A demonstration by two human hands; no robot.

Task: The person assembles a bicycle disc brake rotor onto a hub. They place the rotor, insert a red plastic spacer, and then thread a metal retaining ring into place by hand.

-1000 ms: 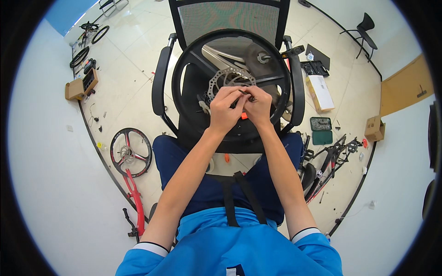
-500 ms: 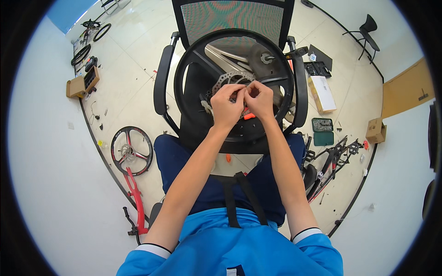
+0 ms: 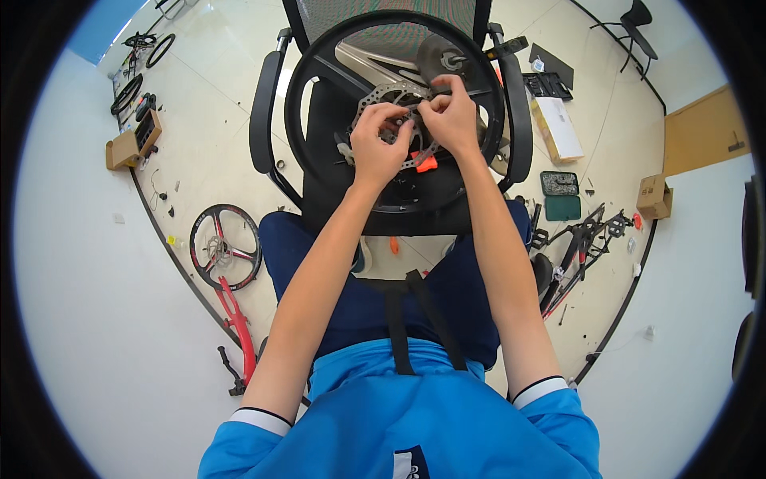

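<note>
A black bicycle wheel (image 3: 319,72) lies flat on the seat of a black office chair (image 3: 267,120) in front of me. A silver brake disc (image 3: 383,92) sits at its hub. My left hand (image 3: 379,148) rests on the near side of the disc, fingers curled on its rim. My right hand (image 3: 451,120) sits just to the right, fingertips pinching something small at the disc; what it is stays hidden. A small orange piece (image 3: 427,164) shows just below my hands.
On the floor at left lie a second black wheel (image 3: 225,246) and a red bicycle frame (image 3: 238,331). At right are a white box (image 3: 557,128), a green parts case (image 3: 562,195), a black bicycle part (image 3: 586,239) and a cardboard box (image 3: 654,195).
Both hands have shifted slightly to the right and up over the disc. They stay close together at the hub.
</note>
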